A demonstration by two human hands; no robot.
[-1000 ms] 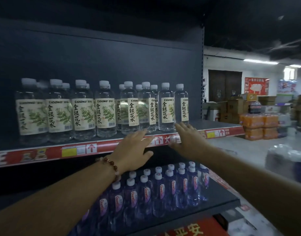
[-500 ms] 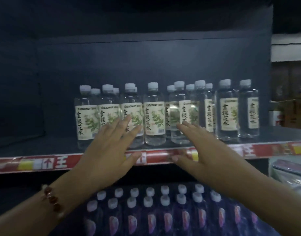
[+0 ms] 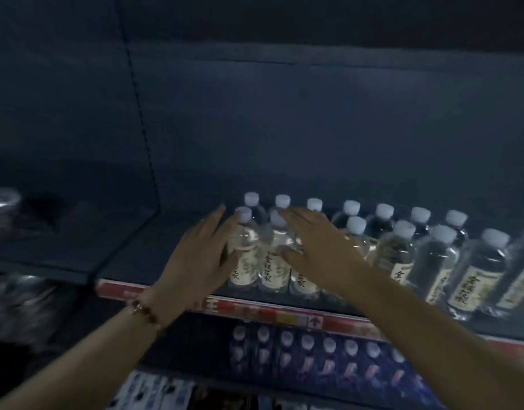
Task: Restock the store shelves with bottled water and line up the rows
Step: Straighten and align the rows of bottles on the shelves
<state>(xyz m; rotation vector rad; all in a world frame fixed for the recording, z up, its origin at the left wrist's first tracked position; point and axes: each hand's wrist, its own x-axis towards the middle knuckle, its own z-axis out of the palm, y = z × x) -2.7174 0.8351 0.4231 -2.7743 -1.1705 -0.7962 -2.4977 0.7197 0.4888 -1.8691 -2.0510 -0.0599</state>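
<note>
Left hand, right hand spread flat against water bottles; full, heavy, slick plastic, top-heavy; push low at labels

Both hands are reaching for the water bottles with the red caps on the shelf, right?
Not quite. The head view shows the left hand and right hand at the water bottles on the shelf, but their caps are white, not red.

Both arms reach forward and up. Left hand flat, fingers straight and together, palm facing right (beaded bracelet on the wrist). Right hand just beside it, fingers extended, thumb spread low; fingertips blurred, contact probably light.
</note>
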